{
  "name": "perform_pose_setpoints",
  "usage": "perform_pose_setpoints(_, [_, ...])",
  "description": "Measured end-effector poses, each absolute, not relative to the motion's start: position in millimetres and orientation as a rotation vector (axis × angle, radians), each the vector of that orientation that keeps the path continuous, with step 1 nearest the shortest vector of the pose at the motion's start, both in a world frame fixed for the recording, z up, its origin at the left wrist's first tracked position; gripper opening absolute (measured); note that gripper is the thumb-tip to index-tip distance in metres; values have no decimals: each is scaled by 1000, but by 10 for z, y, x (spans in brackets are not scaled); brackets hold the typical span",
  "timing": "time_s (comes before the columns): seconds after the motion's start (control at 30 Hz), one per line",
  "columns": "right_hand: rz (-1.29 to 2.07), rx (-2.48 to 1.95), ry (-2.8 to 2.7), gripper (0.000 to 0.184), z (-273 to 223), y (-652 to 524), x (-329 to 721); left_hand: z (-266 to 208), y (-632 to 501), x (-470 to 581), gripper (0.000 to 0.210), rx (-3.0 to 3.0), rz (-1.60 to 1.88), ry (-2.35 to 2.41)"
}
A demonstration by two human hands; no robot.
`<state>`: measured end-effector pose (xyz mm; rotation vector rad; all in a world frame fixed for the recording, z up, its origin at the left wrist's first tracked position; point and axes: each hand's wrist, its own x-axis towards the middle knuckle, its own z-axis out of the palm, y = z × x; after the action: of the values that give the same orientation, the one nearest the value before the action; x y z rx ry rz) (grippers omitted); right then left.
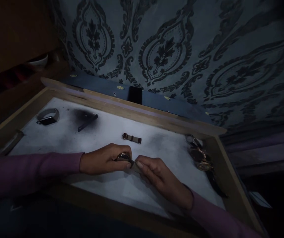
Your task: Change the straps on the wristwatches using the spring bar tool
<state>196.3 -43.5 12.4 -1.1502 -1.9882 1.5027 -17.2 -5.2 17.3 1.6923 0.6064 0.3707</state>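
Observation:
My left hand (107, 159) is closed around a watch (124, 156), its round shiny case showing between thumb and fingers. My right hand (160, 175) pinches a thin, bright metal piece (133, 161) whose tip meets the watch's edge; most of it is hidden by the fingers. Just beyond both hands, a short watch strap (132, 138) with a buckle lies loose on the white sheet. Both hands are above the near middle of a shallow wooden tray or drawer (154, 119).
A smartwatch (48, 117) and a dark flat bar (87, 122) lie on the left. Several watches (201, 158) are bunched along the right wall. Behind the wooden rim, a black phone (135, 95) rests on a blue surface against patterned wallpaper. The light is dim.

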Motion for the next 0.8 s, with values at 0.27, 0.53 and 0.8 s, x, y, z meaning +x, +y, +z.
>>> perform_pose_setpoints(0.27, [1035, -1084, -2339, 27, 97, -498, 1997, 158, -53, -166, 17, 1463, 311, 545])
perform_pose_setpoints(0.53, [1143, -1099, -2219, 29, 33, -538, 1993, 60, -56, -160, 19, 1333, 286, 513])
perform_pose_setpoints(0.8, [1899, -1075, -1539, 39, 43, -522, 1904, 152, -58, -177, 16, 1694, 319, 582])
